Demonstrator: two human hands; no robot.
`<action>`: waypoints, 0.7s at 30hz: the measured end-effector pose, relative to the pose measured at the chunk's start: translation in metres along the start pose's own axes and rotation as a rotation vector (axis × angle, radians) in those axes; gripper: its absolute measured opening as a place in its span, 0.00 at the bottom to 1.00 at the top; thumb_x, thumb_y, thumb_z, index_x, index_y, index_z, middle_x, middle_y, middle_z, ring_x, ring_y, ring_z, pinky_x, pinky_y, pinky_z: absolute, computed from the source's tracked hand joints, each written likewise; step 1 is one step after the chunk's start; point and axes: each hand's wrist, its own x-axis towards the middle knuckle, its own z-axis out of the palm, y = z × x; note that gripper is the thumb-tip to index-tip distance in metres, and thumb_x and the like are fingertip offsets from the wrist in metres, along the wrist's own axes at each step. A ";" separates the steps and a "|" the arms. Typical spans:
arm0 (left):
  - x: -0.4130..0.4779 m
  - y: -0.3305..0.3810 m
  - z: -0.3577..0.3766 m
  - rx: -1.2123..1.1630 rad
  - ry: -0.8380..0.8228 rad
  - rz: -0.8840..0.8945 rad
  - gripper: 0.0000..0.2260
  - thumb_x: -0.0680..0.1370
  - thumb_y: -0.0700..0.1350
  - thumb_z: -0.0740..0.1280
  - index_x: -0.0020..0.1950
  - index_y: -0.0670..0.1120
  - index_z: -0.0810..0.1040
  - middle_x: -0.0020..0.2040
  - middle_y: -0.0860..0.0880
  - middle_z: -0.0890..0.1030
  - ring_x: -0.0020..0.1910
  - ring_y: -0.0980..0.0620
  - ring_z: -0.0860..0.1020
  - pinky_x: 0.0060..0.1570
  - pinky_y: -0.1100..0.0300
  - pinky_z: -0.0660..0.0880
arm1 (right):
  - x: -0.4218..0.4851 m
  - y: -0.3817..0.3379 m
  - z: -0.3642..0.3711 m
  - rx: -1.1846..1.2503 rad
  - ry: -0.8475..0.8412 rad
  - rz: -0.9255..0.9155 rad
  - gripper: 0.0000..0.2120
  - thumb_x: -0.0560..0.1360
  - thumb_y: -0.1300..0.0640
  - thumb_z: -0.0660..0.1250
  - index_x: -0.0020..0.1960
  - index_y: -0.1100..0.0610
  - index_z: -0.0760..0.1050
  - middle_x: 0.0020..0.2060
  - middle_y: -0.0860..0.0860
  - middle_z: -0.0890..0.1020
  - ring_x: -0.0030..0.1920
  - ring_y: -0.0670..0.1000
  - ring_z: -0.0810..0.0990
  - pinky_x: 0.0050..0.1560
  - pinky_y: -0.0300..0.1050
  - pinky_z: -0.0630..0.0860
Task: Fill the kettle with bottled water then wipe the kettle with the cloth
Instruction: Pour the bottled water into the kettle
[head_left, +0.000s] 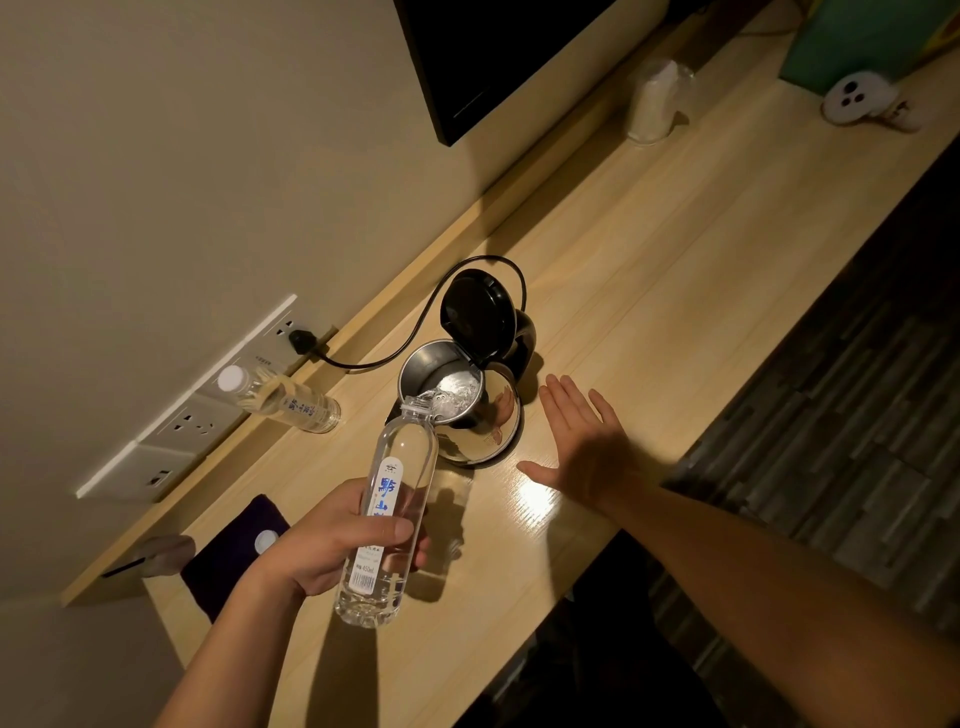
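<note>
A steel kettle (496, 423) stands on the wooden desk (649, 291) with its black lid (475, 312) flipped up. My left hand (332, 545) grips a clear water bottle (392, 499), tilted with its uncapped mouth over the kettle's opening; water is visible inside the kettle. My right hand (582, 441) lies flat on the desk with fingers spread, just right of the kettle and apart from it. A dark purple cloth (228, 551) lies on the desk at the left, with a white bottle cap (266, 540) on it.
A second capped bottle (283, 400) stands by the wall sockets (192, 410). The kettle's black cord (395, 343) runs to a plug there. A dark screen (509, 52) hangs above. Wrapped cups (652, 101) and a small white toy (857, 98) sit at the far end.
</note>
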 end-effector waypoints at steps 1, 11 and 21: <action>0.000 0.000 0.000 -0.006 0.009 -0.004 0.14 0.73 0.39 0.74 0.54 0.33 0.79 0.46 0.32 0.82 0.43 0.39 0.84 0.47 0.49 0.82 | 0.000 0.000 0.000 -0.001 0.001 0.000 0.50 0.76 0.24 0.58 0.83 0.61 0.62 0.82 0.57 0.64 0.84 0.56 0.62 0.81 0.60 0.65; -0.003 0.006 0.002 -0.022 0.009 -0.022 0.22 0.70 0.45 0.81 0.55 0.32 0.79 0.47 0.31 0.82 0.43 0.39 0.84 0.46 0.49 0.83 | 0.001 0.001 0.002 0.004 0.031 -0.005 0.49 0.76 0.24 0.59 0.82 0.61 0.64 0.81 0.57 0.66 0.83 0.56 0.65 0.80 0.61 0.67; -0.004 0.010 0.005 -0.045 0.019 -0.028 0.17 0.72 0.38 0.73 0.57 0.31 0.76 0.47 0.31 0.80 0.42 0.38 0.83 0.46 0.48 0.83 | 0.001 0.001 0.003 -0.006 0.007 0.008 0.50 0.76 0.23 0.57 0.83 0.60 0.63 0.82 0.56 0.64 0.84 0.55 0.62 0.80 0.60 0.66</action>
